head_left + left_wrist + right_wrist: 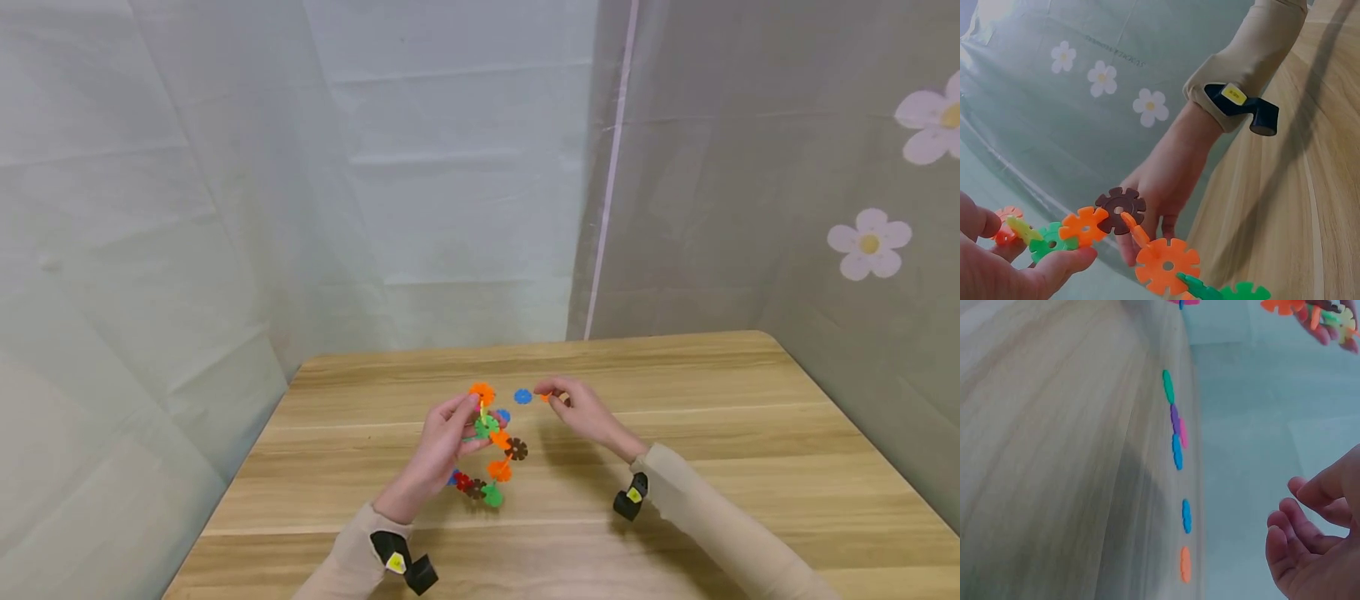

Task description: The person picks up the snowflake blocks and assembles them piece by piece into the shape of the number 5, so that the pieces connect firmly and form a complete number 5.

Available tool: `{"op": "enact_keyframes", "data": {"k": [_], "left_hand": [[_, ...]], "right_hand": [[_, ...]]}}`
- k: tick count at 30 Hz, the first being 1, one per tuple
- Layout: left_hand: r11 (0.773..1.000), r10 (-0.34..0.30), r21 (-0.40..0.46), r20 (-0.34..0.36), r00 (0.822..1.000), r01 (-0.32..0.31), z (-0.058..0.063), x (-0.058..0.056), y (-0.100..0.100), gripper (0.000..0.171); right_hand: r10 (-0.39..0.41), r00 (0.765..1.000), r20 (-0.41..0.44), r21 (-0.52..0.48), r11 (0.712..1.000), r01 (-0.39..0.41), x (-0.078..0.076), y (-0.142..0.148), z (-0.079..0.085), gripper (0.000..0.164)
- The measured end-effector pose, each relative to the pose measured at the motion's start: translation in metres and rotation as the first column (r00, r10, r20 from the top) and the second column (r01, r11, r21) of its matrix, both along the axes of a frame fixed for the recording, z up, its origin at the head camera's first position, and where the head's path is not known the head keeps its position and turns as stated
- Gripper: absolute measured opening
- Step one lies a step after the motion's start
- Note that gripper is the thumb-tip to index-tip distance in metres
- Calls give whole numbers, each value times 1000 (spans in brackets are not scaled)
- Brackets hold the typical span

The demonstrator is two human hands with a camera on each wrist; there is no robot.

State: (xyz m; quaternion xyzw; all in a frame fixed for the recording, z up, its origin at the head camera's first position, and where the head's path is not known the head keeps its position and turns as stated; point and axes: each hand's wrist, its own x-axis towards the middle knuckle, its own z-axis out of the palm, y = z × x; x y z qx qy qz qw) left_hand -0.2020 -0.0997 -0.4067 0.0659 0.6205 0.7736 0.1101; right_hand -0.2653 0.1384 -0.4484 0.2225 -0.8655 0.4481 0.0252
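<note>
The left hand (pixel 444 433) held one end of a chain of plastic discs (pixel 500 471) between thumb and fingers, its grasp narrow, the rest of the chain dangling above the tabletop (pixel 712 417). The right hand (pixel 585 408) was half open, fingers loosely bent and thumb tip near the forefinger; the right wrist view showed nothing in its grasp.

Seen from the head, that hand partly covered a loose orange disc (pixel 1185 564), with a blue disc (pixel 522 397) just beside it. The right wrist view showed more pieces in a row on the tabletop: a second blue disc (pixel 1177 452), a purple disc (pixel 1175 419), a pink disc (pixel 1184 433) and a green disc (pixel 1168 386). The left hand hid part of the chain. Each wrist carried a black device with a yellow patch, below a beige sleeve.

The discs were thin and flower-shaped, with notched rims; linked ones sat at angles to each other, in orange, yellow, green, brown, red and blue. The tabletop had streaked wood grain, and behind it hung creased pale sheeting (pixel 465 167), printed in places with white flowers (pixel 870 243).
</note>
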Motion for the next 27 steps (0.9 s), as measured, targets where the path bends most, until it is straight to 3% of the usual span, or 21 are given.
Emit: {"op": "enact_keyframes", "data": {"k": [9,16,20,24,27], "left_hand": [[1000,-14,12,4,1000,14,3,2,3,24],[999,-31,27,0,1000,31,6,4,2,21],[998,-45,36,-7,999,45,6,3,2,24],[999,-39,30,-1,999,39,6,4,1,26],[998,-45,38,7,999,45,5,5,0,27]], "right_hand": [[-40,999,21,122,992,37,-10,2,-12,31],[-19,999,48,232,973,8,-14,1,-25,34],[20,1000,6,316,948,-21,-16,1,-29,44],[1,998,59,402,915,-24,-17,1,-32,60],[-31,995,100,439,898,-16,-16,0,-31,64]]}}
